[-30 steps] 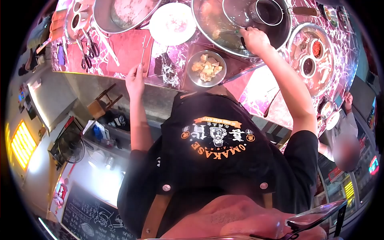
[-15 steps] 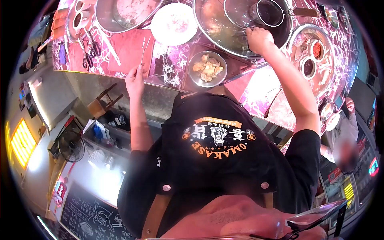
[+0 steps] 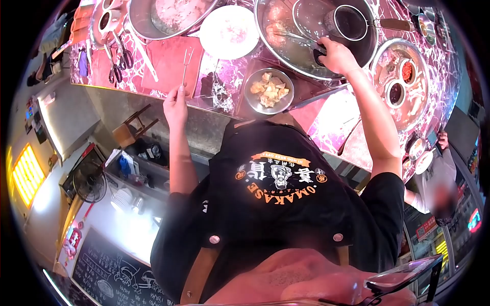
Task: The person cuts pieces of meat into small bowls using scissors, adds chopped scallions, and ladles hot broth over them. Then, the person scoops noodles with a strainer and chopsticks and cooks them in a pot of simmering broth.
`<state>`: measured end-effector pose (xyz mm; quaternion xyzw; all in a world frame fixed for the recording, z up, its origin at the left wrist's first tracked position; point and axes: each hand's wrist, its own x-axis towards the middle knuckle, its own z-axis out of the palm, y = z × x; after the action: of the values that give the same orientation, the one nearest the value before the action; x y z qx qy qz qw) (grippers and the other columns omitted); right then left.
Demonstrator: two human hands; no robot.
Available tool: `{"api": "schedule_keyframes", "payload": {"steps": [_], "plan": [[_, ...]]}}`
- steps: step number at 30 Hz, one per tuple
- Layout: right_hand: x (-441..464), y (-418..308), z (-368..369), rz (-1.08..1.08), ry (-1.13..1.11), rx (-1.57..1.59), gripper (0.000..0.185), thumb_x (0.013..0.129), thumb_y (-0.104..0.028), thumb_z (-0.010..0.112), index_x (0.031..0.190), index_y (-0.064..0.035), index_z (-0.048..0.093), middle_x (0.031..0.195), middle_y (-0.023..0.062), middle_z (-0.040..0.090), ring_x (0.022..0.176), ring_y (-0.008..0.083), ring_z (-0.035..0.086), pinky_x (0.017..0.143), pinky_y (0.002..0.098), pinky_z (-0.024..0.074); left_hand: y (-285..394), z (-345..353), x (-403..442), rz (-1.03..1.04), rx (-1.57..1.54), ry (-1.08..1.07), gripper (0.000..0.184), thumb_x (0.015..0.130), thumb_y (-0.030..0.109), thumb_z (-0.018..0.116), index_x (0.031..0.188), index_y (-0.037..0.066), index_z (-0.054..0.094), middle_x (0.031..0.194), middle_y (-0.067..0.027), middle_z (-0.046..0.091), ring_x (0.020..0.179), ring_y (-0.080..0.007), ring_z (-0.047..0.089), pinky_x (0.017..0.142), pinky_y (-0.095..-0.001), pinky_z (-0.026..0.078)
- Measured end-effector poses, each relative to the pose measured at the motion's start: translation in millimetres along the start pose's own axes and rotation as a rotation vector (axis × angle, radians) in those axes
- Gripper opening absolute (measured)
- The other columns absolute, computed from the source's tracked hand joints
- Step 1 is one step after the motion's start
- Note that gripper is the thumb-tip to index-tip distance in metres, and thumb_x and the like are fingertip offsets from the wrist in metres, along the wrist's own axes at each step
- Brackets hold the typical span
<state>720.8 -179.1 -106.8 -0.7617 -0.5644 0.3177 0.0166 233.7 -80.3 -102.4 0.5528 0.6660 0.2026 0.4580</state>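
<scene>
My left hand [image 3: 175, 104] is closed around the handle of a two-pronged meat fork [image 3: 185, 69], prongs pointing up over a red board [image 3: 166, 61]. Over the right side of a large metal pot [image 3: 270, 46] of broth, my right hand [image 3: 337, 57] grips black-handled scissors [image 3: 296, 37]. Their thin blades reach left across the broth toward pale pinkish pieces of food [image 3: 276, 31]; whether they touch cannot be made out. Below the pot is a metal bowl [image 3: 248, 99] holding cut, pale yellow-brown chunks [image 3: 269, 90].
A strainer [image 3: 349, 23] with a wooden handle rests in the pot. Left of it are a white plate [image 3: 229, 33] and another metal pot [image 3: 138, 23]. More scissors [image 3: 121, 61] lie at left. A tray [image 3: 377, 76] with sauce cups is at right, near another person [image 3: 439, 173].
My right hand has turned and lifted slightly, and the scissors' blades now show stretched leftward over the broth. My left hand still holds the fork. The view has shifted slightly.
</scene>
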Motion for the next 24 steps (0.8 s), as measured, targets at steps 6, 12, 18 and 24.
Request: {"api": "schedule_keyframes", "payload": {"steps": [6, 12, 18, 24], "plan": [[42.7, -10.0, 5.5, 0.339, -0.285, 0.561, 0.041, 0.09, -0.031, 0.064, 0.111, 0.0016, 0.052, 0.067, 0.0055, 0.053, 0.051, 0.0151, 0.051, 0.045, 0.0344, 0.0446, 62.1, 69.8, 35.0, 0.254, -0.2, -0.03, 0.027, 0.097, 0.018, 0.061, 0.111, -0.004, 0.066, 0.09, -0.0041, 0.067, 0.079, -0.0086, 0.059, 0.071, -0.0225, 0.047], [101.8, -51.0, 50.3, 0.542, -0.249, 1.618, 0.019, 0.1, -0.027, 0.048, 0.093, -0.0103, 0.053, 0.064, 0.0054, 0.049, 0.05, 0.0195, 0.048, 0.044, 0.0341, 0.0445, 217.1, 201.8, 96.9, 0.698, -0.244, -0.042, 0.018, 0.092, 0.014, 0.062, 0.101, -0.001, 0.058, 0.085, -0.0124, 0.069, 0.081, -0.0211, 0.066, 0.072, -0.0336, 0.051], [117.9, -78.9, 69.6, 0.559, -0.045, 1.678, 0.023, 0.1, -0.026, 0.047, 0.103, -0.0034, 0.052, 0.08, 0.0087, 0.049, 0.054, 0.0194, 0.05, 0.045, 0.0349, 0.0479, 252.4, 249.2, 164.9, 0.5, -0.448, -0.532, 0.024, 0.093, 0.018, 0.063, 0.102, -0.004, 0.058, 0.074, -0.0138, 0.068, 0.071, -0.0217, 0.065, 0.066, -0.0358, 0.05], [87.3, -63.4, 52.0, 0.448, -0.135, 0.98, 0.039, 0.095, -0.032, 0.057, 0.107, 0.0041, 0.05, 0.065, 0.0088, 0.055, 0.051, 0.0185, 0.054, 0.044, 0.0333, 0.0414, 276.7, 251.1, 158.4, 0.889, 0.063, -0.209, 0.028, 0.092, 0.022, 0.063, 0.107, 0.0, 0.064, 0.076, -0.0128, 0.069, 0.07, -0.022, 0.064, 0.066, -0.0371, 0.05]]}}
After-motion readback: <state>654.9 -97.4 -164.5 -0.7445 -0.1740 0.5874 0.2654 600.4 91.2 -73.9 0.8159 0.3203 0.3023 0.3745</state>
